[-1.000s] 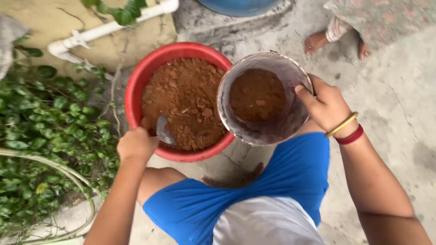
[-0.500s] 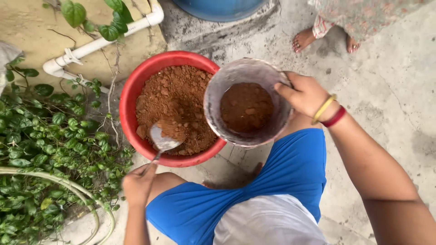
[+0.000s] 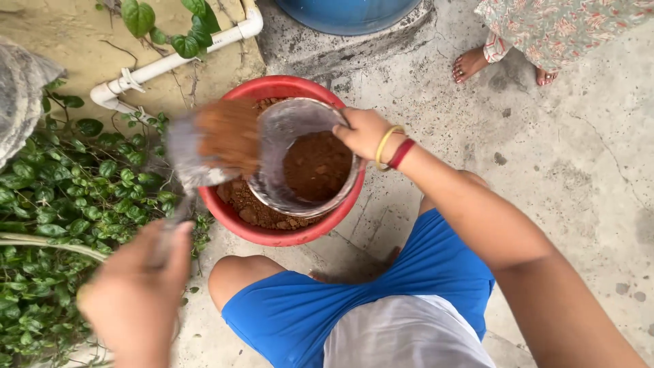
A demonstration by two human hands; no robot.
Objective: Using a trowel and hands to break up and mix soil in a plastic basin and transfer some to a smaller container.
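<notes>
Left hand (image 3: 136, 293) gripping loaded spoon (image 3: 211, 146); right hand (image 3: 364, 133) pinching pot (image 3: 306, 160) rim over red tub (image 3: 286, 232) — keeping spoon level, tipping slowly over pot.

free: bare concrete (image 3: 579, 177) right | blocked: vines (image 3: 61, 197) left, wall pipe (image 3: 170, 65)

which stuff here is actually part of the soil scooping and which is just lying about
In use:
left hand holding the spoon, heaped with reddish soil
right hand gripping the clear pot, partly filled
red basin of soil

Lying about:
white pipe
green creeper
blue drum
another person's bare feet
</notes>
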